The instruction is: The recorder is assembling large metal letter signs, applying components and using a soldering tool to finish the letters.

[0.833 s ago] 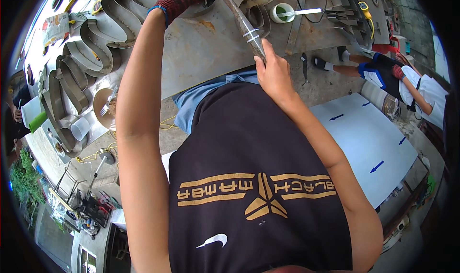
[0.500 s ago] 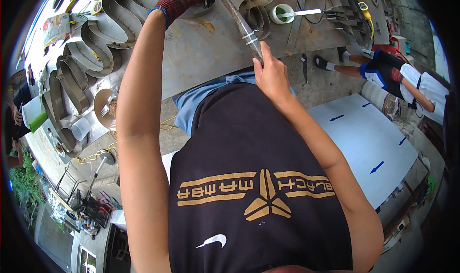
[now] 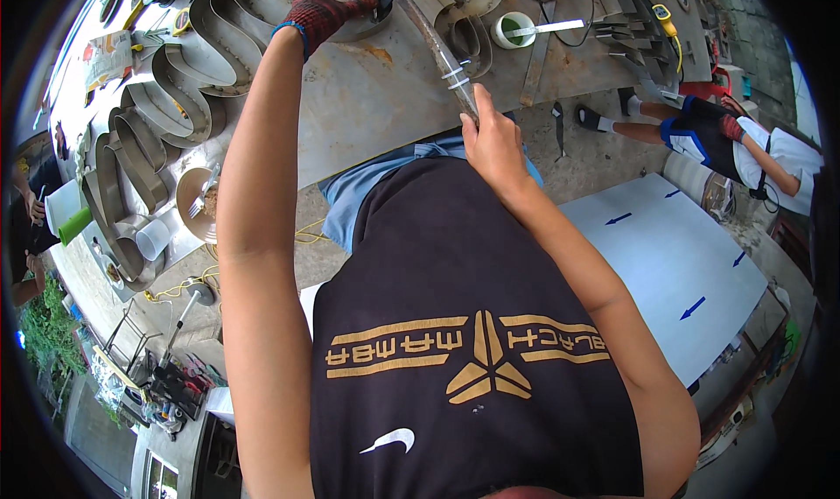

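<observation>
My left hand (image 3: pixel 325 16), in a dark red and black knit glove, reaches to the top of the view. Its fingers are closed on a small black block (image 3: pixel 383 5) beside a curved metal strip. Bare, my right hand (image 3: pixel 495 140) grips the lower end of a long brown rod-shaped tool (image 3: pixel 429 39). White ties circle the tool near my fingers, and its kind is unclear. The tool slants up and left, its far end close to the black block. Whether the two touch, I cannot tell.
Bent metal strips (image 3: pixel 171 92) stand along the left of the metal table (image 3: pixel 350 105). A white cup of green stuff (image 3: pixel 514 30) sits right of the tool, with a flat stick across it. A brown bowl (image 3: pixel 194 206) holds a fork. Other people stand at both sides.
The tool and my right hand have shifted slightly down and left. My left hand keeps its hold on the black block. The person at right has moved their arms.
</observation>
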Action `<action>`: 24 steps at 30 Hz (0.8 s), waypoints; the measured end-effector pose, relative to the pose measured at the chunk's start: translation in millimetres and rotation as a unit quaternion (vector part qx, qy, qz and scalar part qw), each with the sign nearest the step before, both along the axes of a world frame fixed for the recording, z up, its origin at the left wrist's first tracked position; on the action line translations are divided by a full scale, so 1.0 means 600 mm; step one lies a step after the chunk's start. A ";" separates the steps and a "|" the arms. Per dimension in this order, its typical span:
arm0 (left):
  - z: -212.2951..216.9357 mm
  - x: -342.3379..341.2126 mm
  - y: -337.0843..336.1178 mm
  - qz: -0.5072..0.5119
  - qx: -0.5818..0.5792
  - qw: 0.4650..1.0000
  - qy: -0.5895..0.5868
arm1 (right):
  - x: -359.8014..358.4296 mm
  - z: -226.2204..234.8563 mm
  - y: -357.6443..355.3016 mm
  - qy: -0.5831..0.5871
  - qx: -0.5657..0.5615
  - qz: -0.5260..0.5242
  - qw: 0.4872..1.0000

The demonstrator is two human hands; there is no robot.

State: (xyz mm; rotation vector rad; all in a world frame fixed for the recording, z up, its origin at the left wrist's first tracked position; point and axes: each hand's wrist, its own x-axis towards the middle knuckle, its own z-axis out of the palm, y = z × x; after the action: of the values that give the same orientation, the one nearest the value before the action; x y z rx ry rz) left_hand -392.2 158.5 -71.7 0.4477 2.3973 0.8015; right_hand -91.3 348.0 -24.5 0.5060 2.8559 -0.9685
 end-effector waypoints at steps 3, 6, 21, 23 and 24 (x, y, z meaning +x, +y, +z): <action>0.002 -0.005 0.000 -0.004 0.003 1.000 -0.006 | -0.007 0.000 0.004 -0.010 -0.005 -0.006 1.000; 0.007 -0.002 0.000 -0.008 0.010 1.000 -0.010 | 0.000 0.000 -0.003 -0.006 -0.009 0.001 1.000; 0.013 0.005 0.003 0.012 -0.007 1.000 0.013 | -0.001 0.001 0.001 0.004 -0.023 0.010 1.000; 0.019 0.009 0.006 0.015 -0.007 1.000 0.016 | 0.002 -0.003 -0.001 0.007 -0.018 0.005 1.000; 0.022 0.009 0.007 0.018 -0.007 1.000 0.017 | 0.003 -0.005 -0.001 0.009 -0.014 0.001 1.000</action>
State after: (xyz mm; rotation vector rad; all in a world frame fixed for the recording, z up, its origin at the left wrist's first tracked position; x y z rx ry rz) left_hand -386.7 162.9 -58.3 0.4161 2.4484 0.7983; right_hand -89.4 347.2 -27.7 0.4955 2.8537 -1.0163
